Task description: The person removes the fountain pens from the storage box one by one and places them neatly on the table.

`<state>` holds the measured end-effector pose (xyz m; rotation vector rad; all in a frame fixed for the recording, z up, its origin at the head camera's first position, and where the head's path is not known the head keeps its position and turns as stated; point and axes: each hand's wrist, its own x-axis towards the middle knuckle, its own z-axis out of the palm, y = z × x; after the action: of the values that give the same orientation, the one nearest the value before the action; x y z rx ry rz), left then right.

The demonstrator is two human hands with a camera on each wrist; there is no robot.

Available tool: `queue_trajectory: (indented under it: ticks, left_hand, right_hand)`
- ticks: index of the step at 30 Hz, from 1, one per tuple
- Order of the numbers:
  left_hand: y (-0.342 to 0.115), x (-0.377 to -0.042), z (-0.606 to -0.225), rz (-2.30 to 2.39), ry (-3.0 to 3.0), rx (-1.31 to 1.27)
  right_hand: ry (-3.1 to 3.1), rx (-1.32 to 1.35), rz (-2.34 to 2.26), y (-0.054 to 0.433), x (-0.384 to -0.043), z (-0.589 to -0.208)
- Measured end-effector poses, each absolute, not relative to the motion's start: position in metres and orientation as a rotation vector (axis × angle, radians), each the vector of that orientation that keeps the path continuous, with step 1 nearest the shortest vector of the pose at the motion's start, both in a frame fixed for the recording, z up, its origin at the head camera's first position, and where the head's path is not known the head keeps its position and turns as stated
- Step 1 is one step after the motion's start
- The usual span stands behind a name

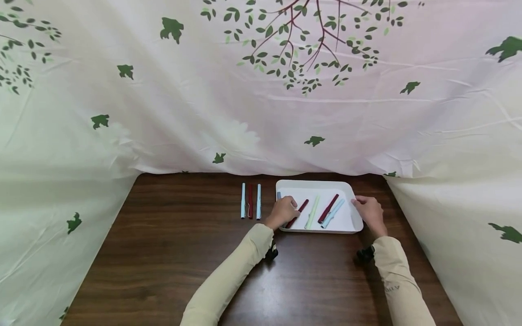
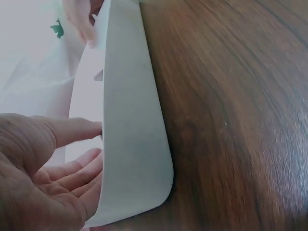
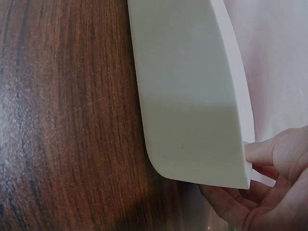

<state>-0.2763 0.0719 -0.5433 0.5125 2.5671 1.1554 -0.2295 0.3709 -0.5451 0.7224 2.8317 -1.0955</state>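
Note:
My left hand (image 1: 283, 212) reaches over the left end of a white tray (image 1: 355, 222), its thumb right at a dark red pen (image 1: 303, 206). In the left wrist view its thumb and fingers are spread apart, with the fingertips partly hidden behind the tray wall. A blue pen (image 1: 279, 195) shows just beyond this hand. With thumb and fingers, my right hand (image 1: 370, 212) grips the tray's right rim, plain in the right wrist view. Also in the tray lie a pale green pen (image 1: 312, 212), another dark red pen (image 1: 328, 208) and a light blue pen (image 1: 332, 213).
Left of the tray, a light blue pen (image 1: 243, 200), a dark red pen (image 1: 250, 201) and another light blue pen (image 1: 258, 201) lie side by side on the brown wooden table (image 1: 163, 262). A printed cloth (image 1: 244, 113) hangs behind and at both sides.

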Motion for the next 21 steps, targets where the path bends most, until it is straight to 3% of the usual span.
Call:
queue_trajectory:
  ticks: [10,21]
  left_hand:
    - [0.064,-0.284,-0.530,1.541,2.068,0.299]
    - [0.050,-0.293,-0.532,1.669,1.775,0.161]
  right_hand:
    - [2.840,0.734,-1.099,0.372,-0.231,-0.544]
    - [2.794,0.758,-1.103,0.371,-0.230,-0.545]
